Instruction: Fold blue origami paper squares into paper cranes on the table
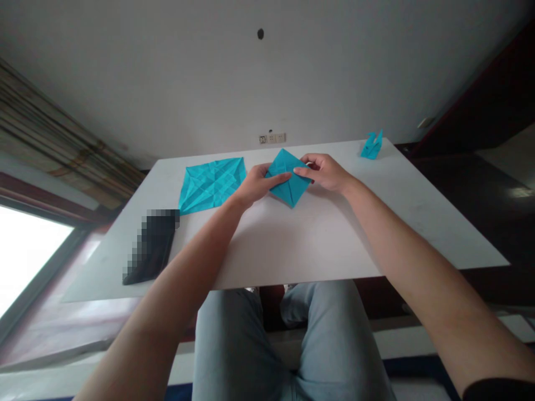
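A folded square of blue origami paper (291, 192) is held diamond-wise above the white table (292, 245), one corner pointing toward me. My left hand (256, 184) grips its left corner, thumb lying across the front face. On the opposite side, my right hand (324, 171) pinches the right corner between thumb and fingers. Crease lines and a centre flap edge show on the paper's face. The fingers behind the paper are partly hidden.
A creased, unfolded blue sheet (213, 184) lies left of my hands. Nearer me is a dark, partly pixelated flat object (152, 250). A folded blue paper crane (371, 146) stands at the far right. Wall sockets (272, 138) sit behind the table.
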Tool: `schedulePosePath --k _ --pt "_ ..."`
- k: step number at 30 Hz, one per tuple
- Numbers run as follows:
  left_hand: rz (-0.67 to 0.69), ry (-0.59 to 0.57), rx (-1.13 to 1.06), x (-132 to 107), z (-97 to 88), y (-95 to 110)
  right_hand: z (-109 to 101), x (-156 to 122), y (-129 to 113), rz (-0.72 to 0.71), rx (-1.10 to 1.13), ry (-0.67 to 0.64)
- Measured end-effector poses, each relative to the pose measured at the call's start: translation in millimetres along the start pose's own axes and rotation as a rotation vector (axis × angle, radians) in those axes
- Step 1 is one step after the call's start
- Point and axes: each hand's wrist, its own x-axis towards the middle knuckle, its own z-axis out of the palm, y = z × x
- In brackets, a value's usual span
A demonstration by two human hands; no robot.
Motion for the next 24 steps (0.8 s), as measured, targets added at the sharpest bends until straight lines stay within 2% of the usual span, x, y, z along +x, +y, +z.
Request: schedulePosePath --k 8,15,24 --pt "0.021 0.03 -0.029 -1.0 0.6 1.1 1.0 -2.6 -4.6 0.006 0.059 -0.043" --pt "-0.022 0.041 -0.013 -0.1 0.4 -0.3 1.8 -4.6 -6.5 0.033 0.074 -0.11" --pt "0.085 0.019 0.028 0.6 -1.4 1.6 2.0 -1.6 -6.3 -0.076 0.008 0.002"
